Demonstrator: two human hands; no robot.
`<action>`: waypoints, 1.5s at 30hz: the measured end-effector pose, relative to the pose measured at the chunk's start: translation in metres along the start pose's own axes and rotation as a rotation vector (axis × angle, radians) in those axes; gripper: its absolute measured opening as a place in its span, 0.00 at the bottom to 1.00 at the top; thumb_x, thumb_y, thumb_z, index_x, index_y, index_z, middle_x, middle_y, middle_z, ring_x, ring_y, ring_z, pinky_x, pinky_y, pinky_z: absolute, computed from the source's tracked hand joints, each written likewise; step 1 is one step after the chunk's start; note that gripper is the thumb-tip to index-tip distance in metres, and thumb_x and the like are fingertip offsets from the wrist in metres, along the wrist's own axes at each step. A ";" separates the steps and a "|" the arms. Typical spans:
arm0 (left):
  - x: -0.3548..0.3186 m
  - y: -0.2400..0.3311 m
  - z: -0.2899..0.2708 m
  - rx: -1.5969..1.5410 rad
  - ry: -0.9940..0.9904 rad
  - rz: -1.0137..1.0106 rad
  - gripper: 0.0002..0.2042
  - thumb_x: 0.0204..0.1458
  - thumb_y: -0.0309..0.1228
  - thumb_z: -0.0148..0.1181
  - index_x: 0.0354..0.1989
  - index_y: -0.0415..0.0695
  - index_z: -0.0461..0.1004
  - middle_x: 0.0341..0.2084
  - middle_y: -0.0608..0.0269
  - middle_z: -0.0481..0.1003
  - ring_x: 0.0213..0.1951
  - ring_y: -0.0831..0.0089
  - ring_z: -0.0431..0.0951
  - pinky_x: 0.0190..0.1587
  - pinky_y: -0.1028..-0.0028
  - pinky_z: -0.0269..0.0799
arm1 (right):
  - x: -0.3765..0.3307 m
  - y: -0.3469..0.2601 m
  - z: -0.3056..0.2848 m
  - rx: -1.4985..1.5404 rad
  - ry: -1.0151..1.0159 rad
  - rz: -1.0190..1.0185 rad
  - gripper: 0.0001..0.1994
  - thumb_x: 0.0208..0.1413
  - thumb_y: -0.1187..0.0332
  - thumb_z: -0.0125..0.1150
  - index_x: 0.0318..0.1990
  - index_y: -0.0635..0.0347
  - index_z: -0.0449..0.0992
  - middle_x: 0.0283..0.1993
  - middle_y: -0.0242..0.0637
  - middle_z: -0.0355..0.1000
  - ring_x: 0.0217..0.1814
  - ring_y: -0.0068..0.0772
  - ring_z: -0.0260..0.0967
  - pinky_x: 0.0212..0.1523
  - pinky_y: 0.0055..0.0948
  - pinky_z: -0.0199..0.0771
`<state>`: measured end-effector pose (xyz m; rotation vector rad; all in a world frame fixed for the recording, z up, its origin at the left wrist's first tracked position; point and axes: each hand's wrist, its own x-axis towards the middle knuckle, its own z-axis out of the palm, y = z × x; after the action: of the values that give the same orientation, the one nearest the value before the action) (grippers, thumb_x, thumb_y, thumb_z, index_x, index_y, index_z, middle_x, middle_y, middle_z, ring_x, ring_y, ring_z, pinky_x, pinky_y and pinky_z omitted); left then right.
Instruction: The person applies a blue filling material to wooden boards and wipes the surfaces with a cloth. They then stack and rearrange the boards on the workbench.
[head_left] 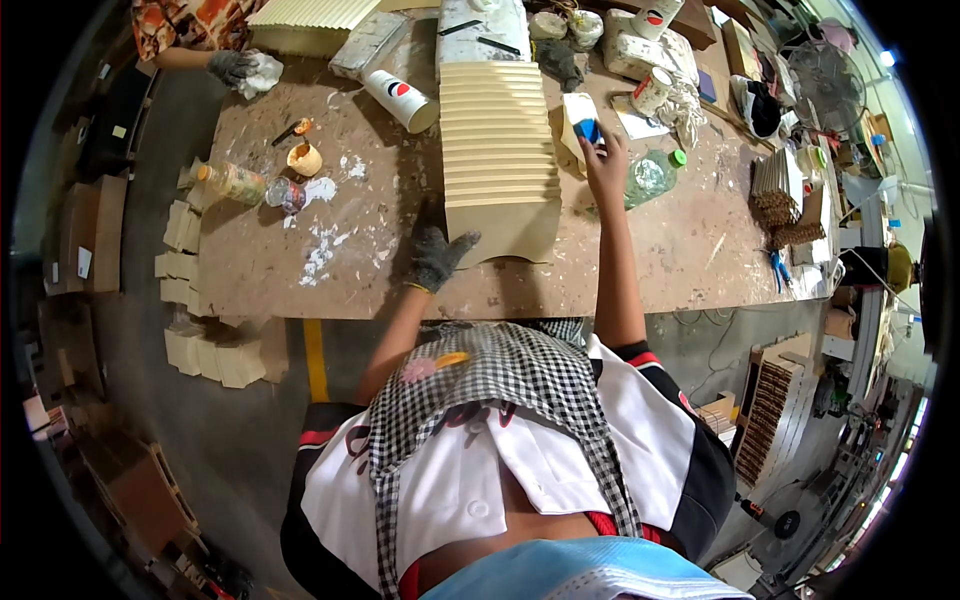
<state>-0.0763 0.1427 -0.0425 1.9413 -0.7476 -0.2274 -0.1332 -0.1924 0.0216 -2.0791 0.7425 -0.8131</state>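
Observation:
A row of overlapping cream-coloured boards [500, 150] runs away from me across the middle of the table. My left hand [440, 258], in a dark grey glove, rests at the near left edge of the closest board, thumb spread from the fingers. To the right of the boards, my bare right hand [606, 160] is closed at a small blue piece [587, 130], whose kind I cannot make out. Beneath it lies a cream and white sheet or holder [576, 112]. A green-capped clear plastic bottle [652, 175] lies just right of my right wrist.
The brown worktable [300, 270] has white smears. On its left are an orange-capped bottle [232, 184] and an orange pot [304, 159]; a paper cup [400, 100] lies farther back. At far left, another person's gloved hand [232, 68] holds a white cloth [262, 76].

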 end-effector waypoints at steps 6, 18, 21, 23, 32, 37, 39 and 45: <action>-0.004 -0.015 -0.002 0.291 0.019 0.163 0.43 0.49 0.55 0.63 0.68 0.40 0.59 0.66 0.37 0.58 0.68 0.37 0.53 0.71 0.49 0.47 | 0.056 -0.021 0.041 -0.240 -0.023 -0.204 0.22 0.55 0.73 0.66 0.59 0.50 0.75 0.52 0.46 0.72 0.47 0.52 0.73 0.47 0.41 0.74; 0.003 -0.012 -0.004 0.340 -0.056 0.120 0.48 0.47 0.55 0.66 0.71 0.39 0.52 0.67 0.39 0.57 0.67 0.41 0.55 0.70 0.50 0.50 | 0.058 -0.020 0.052 -0.223 -0.109 -0.311 0.21 0.56 0.75 0.62 0.58 0.55 0.74 0.54 0.49 0.70 0.52 0.55 0.70 0.50 0.43 0.74; 0.004 -0.009 -0.006 0.323 -0.071 0.132 0.48 0.47 0.53 0.67 0.71 0.39 0.51 0.67 0.39 0.57 0.67 0.41 0.56 0.70 0.50 0.50 | 0.060 -0.023 0.049 -0.305 -0.085 -0.225 0.21 0.57 0.75 0.62 0.59 0.56 0.73 0.54 0.49 0.70 0.52 0.54 0.70 0.50 0.43 0.74; 0.005 -0.004 -0.008 0.394 -0.075 0.153 0.49 0.47 0.52 0.67 0.72 0.39 0.50 0.67 0.39 0.57 0.68 0.41 0.55 0.70 0.50 0.49 | 0.065 -0.022 0.050 -0.351 -0.047 -0.106 0.21 0.57 0.76 0.62 0.59 0.56 0.73 0.54 0.50 0.70 0.53 0.54 0.70 0.50 0.42 0.74; -0.005 -0.025 -0.001 0.338 -0.076 0.111 0.49 0.51 0.61 0.58 0.72 0.39 0.49 0.69 0.36 0.52 0.70 0.38 0.50 0.71 0.46 0.45 | 0.077 -0.013 0.062 -0.348 -0.073 -0.192 0.22 0.55 0.77 0.61 0.59 0.61 0.72 0.53 0.53 0.70 0.51 0.56 0.70 0.51 0.44 0.73; -0.002 -0.027 -0.002 0.336 -0.101 0.118 0.50 0.50 0.62 0.59 0.72 0.39 0.49 0.69 0.35 0.52 0.69 0.37 0.50 0.71 0.46 0.45 | 0.079 -0.003 0.064 -0.428 -0.044 -0.268 0.19 0.57 0.72 0.62 0.57 0.57 0.74 0.52 0.51 0.70 0.49 0.60 0.70 0.48 0.45 0.73; -0.002 -0.026 -0.001 0.318 -0.078 0.106 0.50 0.50 0.62 0.58 0.72 0.39 0.49 0.69 0.35 0.52 0.69 0.37 0.50 0.71 0.46 0.45 | 0.078 -0.023 0.061 -0.524 0.069 -0.288 0.18 0.56 0.71 0.63 0.55 0.59 0.75 0.49 0.51 0.71 0.46 0.60 0.69 0.46 0.46 0.72; -0.012 -0.026 -0.002 0.287 -0.052 0.055 0.52 0.47 0.59 0.63 0.73 0.37 0.48 0.69 0.37 0.54 0.69 0.39 0.51 0.71 0.48 0.45 | 0.054 -0.070 0.123 -0.417 -0.086 -0.235 0.17 0.55 0.65 0.64 0.45 0.70 0.73 0.42 0.60 0.68 0.44 0.61 0.67 0.45 0.49 0.70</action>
<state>-0.0743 0.1593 -0.0663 2.1880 -0.9065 -0.1435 0.0084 -0.1389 0.0328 -2.5957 0.6705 -0.7330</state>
